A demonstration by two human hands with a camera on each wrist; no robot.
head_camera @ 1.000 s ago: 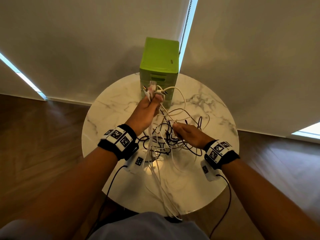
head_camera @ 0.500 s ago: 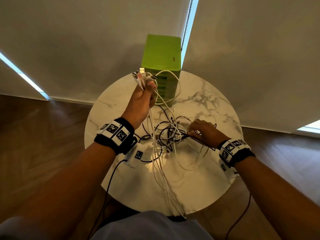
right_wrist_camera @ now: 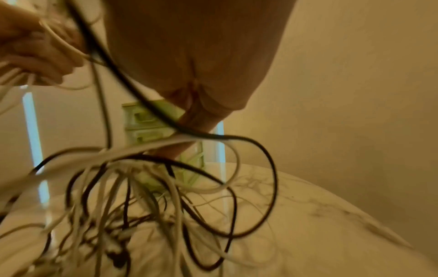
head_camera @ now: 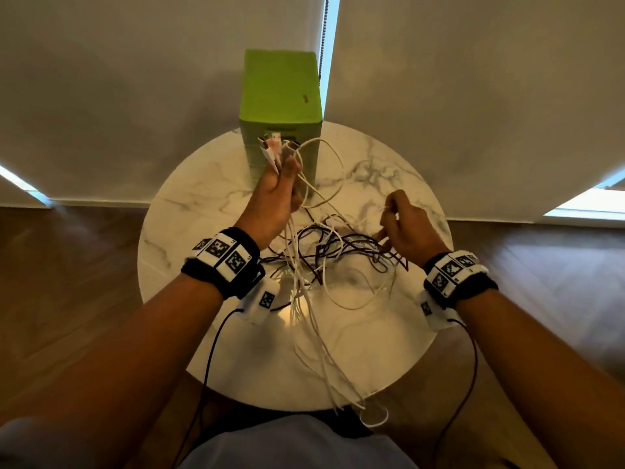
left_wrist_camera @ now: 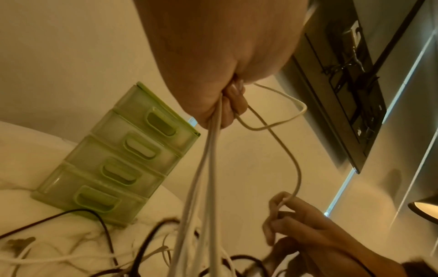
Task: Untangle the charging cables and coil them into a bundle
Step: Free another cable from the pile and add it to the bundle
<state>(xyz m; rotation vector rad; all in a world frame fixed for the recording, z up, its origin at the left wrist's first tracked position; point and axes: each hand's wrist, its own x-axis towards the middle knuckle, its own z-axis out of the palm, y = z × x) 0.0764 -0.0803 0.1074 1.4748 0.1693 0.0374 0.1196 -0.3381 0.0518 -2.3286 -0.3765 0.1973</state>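
Pale roller blinds close off the background, and dark wood flooring surrounds a round marble table. At the far edge of the table a green drawer unit is set upright; four drawers with recessed handles are seen in the left wrist view.

The left hand is raised above the table, just in front of the drawer unit. Its fingers are curled tightly round a bunch of white cables, gripped near the connector ends, which stick up past the fingers. From the fist the white cables hang down to the table and trail over its near edge.

The right hand is held above the right part of the table, apart from the left hand. A single white strand is pinched between its thumb and fingertips; this strand runs up in a loop to the left fist. The remaining fingers are loosely curled.

Between and below the two hands a tangle of dark and white cables is spread on the marble. In the right wrist view, several dark loops are seen hanging close under the right hand; whether they are held cannot be told.
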